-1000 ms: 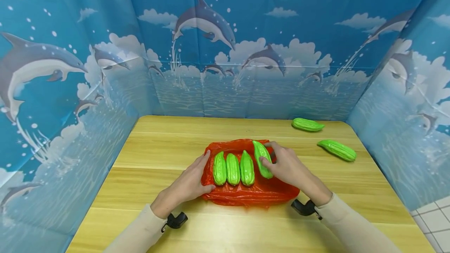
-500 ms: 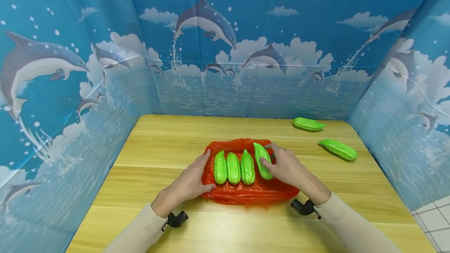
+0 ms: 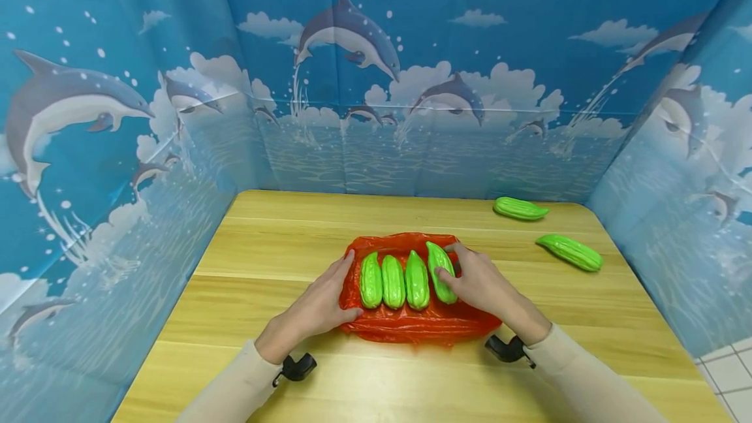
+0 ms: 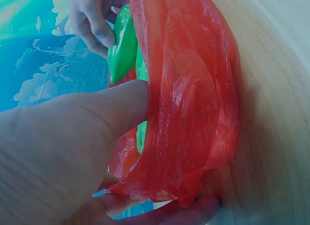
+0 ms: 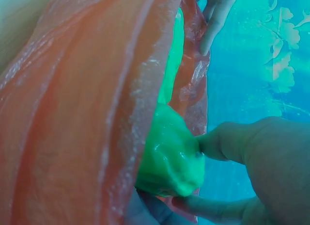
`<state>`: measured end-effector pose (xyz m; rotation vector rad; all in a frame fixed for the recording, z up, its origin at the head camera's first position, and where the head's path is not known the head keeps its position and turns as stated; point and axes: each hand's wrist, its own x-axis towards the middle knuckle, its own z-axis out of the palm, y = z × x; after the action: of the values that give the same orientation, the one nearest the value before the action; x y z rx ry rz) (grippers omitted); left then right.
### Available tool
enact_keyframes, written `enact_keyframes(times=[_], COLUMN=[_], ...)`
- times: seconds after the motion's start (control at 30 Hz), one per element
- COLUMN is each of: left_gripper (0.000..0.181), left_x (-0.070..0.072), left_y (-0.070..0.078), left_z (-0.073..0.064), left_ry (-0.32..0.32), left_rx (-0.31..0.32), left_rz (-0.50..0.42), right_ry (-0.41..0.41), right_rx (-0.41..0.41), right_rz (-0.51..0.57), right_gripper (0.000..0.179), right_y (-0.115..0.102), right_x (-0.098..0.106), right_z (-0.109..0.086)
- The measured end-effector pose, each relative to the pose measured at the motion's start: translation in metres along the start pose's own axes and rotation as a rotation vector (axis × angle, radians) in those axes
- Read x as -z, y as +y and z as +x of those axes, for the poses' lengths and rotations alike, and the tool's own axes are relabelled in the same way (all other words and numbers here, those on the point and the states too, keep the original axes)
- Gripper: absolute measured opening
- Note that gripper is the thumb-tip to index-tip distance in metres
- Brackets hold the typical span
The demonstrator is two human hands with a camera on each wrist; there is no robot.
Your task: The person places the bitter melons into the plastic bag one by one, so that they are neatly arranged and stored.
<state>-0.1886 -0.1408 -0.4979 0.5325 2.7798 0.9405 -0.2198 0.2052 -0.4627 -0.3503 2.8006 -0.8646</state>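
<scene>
An opened red plastic bag (image 3: 411,328) lies mid-table. Three ridged green bitter melons stand side by side inside it: a left one (image 3: 371,281), a middle one (image 3: 393,282) and a right one (image 3: 417,281). My right hand (image 3: 483,281) pinches a fourth bitter melon (image 3: 442,273) between thumb and fingers, tilted at the row's right end within the bag. My left hand (image 3: 317,299) holds the bag's left side; in the left wrist view its thumb (image 4: 128,104) goes over the rim and its fingers lie outside. The bag wall hides the melons' lower parts in both wrist views.
Two more bitter melons lie on the wooden table (image 3: 264,227) to the right: one near the back edge (image 3: 520,208), another nearer the right edge (image 3: 570,252). Blue dolphin-print curtains (image 3: 376,149) stand along the back and both sides.
My right hand has brought its bitter melon slightly lower, into the bag beside the others. The left hand keeps its hold on the bag. The head view has shifted a little.
</scene>
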Motion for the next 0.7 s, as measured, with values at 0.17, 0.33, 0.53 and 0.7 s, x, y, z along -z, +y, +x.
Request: enact_keyframes(times=[0.17, 0.33, 0.53, 0.7], left_gripper=[0.118, 0.118, 0.119, 0.119], left_x=[0.0, 0.0, -0.001, -0.003], left_y=[0.001, 0.001, 0.002, 0.002], left_z=[0.0, -0.001, -0.001, -0.001], left_ry=[0.001, 0.003, 0.006, 0.003], left_rx=[0.004, 0.007, 0.009, 0.01], left_rz=[-0.005, 0.001, 0.007, 0.002], right_ry=[0.011, 0.01, 0.026, 0.045], right_rx=[-0.001, -0.003, -0.016, -0.005], right_rz=[-0.003, -0.004, -0.007, 0.003], right_gripper=[0.061, 0.06, 0.059, 0.057], right_y=[0.0, -0.001, -0.001, -0.001], right_x=[-0.002, -0.002, 0.001, 0.001], right_z=[-0.001, -0.004, -0.008, -0.011])
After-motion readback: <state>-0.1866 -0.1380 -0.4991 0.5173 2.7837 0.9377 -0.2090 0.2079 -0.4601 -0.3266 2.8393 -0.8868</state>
